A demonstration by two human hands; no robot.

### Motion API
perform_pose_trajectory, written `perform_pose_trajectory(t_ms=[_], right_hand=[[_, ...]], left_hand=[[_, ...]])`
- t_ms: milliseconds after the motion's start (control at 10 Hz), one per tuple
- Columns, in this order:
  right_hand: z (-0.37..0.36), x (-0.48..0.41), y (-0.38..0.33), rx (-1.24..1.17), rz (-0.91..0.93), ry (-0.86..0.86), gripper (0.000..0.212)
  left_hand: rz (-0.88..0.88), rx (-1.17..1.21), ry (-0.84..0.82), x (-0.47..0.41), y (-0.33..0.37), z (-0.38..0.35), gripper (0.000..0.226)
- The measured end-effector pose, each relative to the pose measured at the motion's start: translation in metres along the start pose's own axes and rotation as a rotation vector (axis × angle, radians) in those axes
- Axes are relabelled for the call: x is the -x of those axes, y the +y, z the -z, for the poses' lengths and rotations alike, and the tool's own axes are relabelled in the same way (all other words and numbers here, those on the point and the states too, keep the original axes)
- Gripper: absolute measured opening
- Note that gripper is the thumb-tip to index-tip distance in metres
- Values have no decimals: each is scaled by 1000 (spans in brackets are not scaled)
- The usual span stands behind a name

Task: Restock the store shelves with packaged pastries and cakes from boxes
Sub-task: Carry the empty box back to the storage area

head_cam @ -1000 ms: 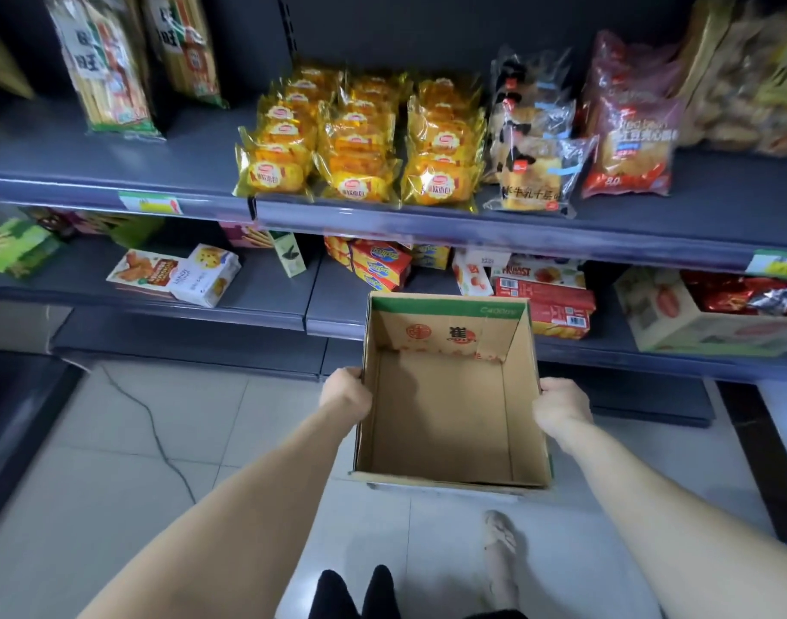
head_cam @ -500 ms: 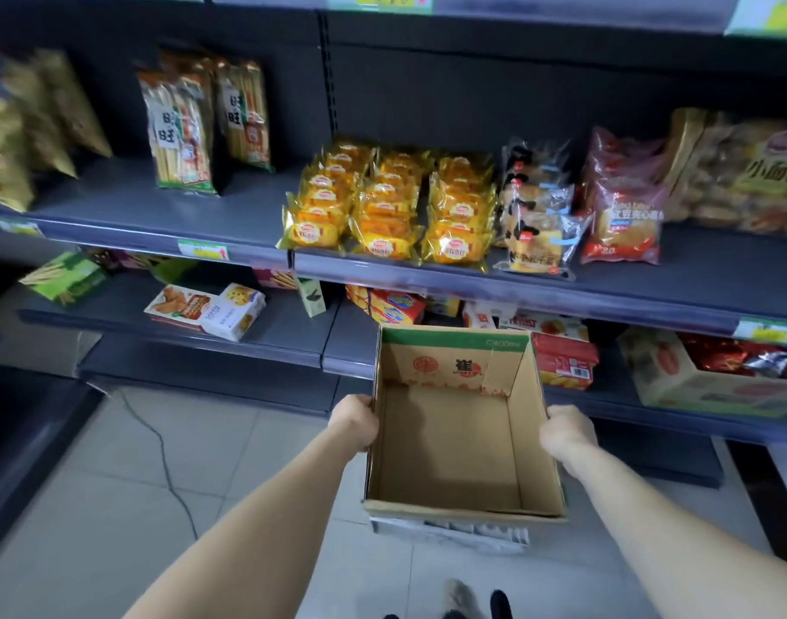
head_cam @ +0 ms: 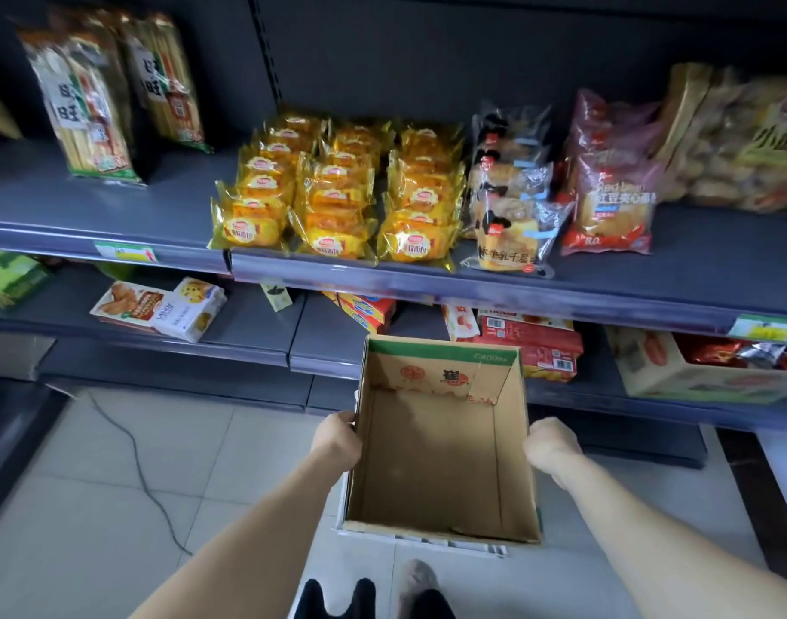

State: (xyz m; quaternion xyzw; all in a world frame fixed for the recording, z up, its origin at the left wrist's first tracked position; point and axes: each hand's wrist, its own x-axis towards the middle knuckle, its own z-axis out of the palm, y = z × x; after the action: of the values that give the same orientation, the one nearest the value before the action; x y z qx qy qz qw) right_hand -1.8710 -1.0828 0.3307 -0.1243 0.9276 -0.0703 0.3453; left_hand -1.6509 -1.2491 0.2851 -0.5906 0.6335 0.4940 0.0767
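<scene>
Box (head_cam: 436,466), bare-floored, between left hand (head_cam: 335,442), right hand (head_cam: 552,446)

A shop aisle, most likely a small grocery or convenience store. Dark grey metal shelves (head_cam: 70,203) run in tiers against a matching back panel with a slotted upright post (head_cam: 262,51). Paper price labels (head_cam: 124,252) sit in the strip along the upper shelf's front edge. Goods stand in rows of identical items: yellow wrapped pastries (head_cam: 333,194) in three columns, clear bags of layered bread (head_cam: 507,207), red bags of filled buns (head_cam: 610,189) and tall packs of rice crackers (head_cam: 88,105). The lower shelf (head_cam: 248,323) carries boxed biscuits (head_cam: 159,308) and red cartons (head_cam: 530,346). An open cardboard box (head_cam: 440,440) is held in front of the shelves, above a pale tiled floor (head_cam: 92,484).
</scene>
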Motion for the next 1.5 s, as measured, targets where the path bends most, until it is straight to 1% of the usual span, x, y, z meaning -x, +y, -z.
perform_pose_trajectory(t_ms=[100,200,300,400,500,600,700,800,900,1000,1100,1200,1300,1400,1500], right_hand=[[1,0,-9,43,5,10,30],[1,2,-31,79,44,27,25],[-8,14,-67,132,105,1,14],[-35,28,-111,194,196,1,14],[-69,65,-170,213,316,-34,8],[-102,122,-232,311,476,-65,11],[-147,185,-300,383,673,-66,20],[-191,252,-358,342,796,-156,29],[-238,324,-406,467,964,-181,28],[-286,374,-437,557,1156,-264,27],[-327,449,-453,754,1406,-289,14],[-362,513,-456,839,1624,-330,15],[-396,569,-444,830,1755,-433,10],[-425,615,-414,846,1869,-543,14],[-450,658,-378,874,1989,-631,19]], left_hand=[[19,18,22,-3,-2,8,44],[41,19,55,1,-4,31,44],[65,17,115,14,-21,66,44],[120,90,176,37,-55,113,44],[175,173,276,67,-103,165,43],[247,266,366,105,-155,216,43],[311,396,503,148,-220,266,43],[349,538,698,188,-283,299,39],[402,742,798,247,-332,322,33],[501,850,957,293,-376,330,39],[612,910,1133,339,-414,326,46],[695,1009,1289,386,-439,311,38],[761,1132,1429,428,-454,290,41],[843,1240,1554,468,-467,257,40],[984,1312,1618,509,-481,222,51]])
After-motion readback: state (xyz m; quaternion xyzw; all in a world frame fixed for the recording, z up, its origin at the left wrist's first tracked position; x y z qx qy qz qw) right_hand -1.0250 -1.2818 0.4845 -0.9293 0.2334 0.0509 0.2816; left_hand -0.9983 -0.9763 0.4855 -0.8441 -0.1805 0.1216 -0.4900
